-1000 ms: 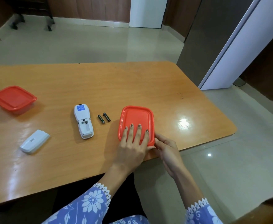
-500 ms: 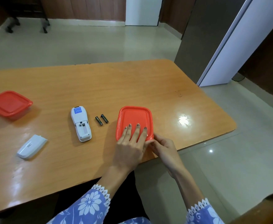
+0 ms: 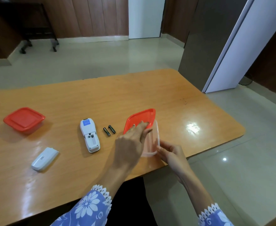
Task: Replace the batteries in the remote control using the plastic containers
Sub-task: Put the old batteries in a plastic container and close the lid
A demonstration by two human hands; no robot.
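Lid, red plastic w/ round corners, is tipped up on its left edge, held by left hand. Right hand grips near rim of clear tub on shiny wood table. White remote lies back up, slot open, blue label too blurry to read; 2 black batteries just beside it, near tub.

Two red lids, white remote with a blue label – black batteries, orange wood-grain table, blue sleeves with white flowers.
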